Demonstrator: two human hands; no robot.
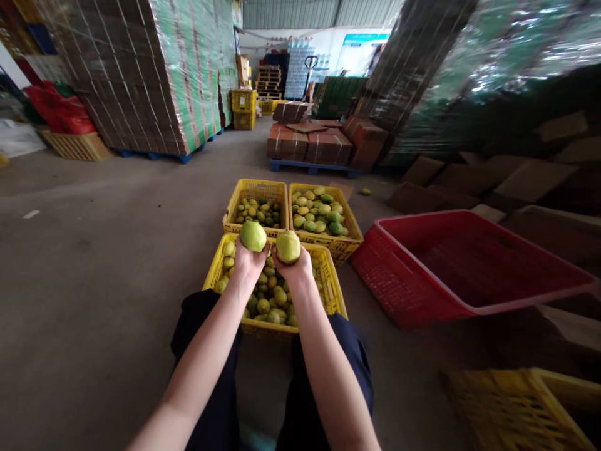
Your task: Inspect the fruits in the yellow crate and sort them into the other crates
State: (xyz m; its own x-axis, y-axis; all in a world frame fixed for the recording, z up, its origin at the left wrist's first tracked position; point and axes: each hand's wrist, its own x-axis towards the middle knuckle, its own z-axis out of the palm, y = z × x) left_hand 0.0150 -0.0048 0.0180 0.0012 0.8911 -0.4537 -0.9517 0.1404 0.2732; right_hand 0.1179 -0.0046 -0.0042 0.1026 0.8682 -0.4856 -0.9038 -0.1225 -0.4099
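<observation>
My left hand [252,259] holds a smooth, round green-yellow lemon [253,236], cupped in the palm with its top showing. Beside it, almost touching, my right hand [293,264] cradles a second, paler and bumpier lemon [288,247]. Both hands are above the near yellow crate [334,289], which contains many green and yellow lemons [263,306]; my forearms hide part of them. Just beyond stand two more yellow crates, the left one [261,185] with smaller lemons low inside and the right one [353,241] filled higher with larger lemons.
A red crate [389,275] stands to the right, with another yellow crate [507,401] at lower right. Flattened cardboard [474,178] lies behind. Bundled cartons [328,149] sit on a blue pallet ahead. Tall wrapped stacks [141,75] rise on both sides. One loose lemon [365,191] lies on the floor.
</observation>
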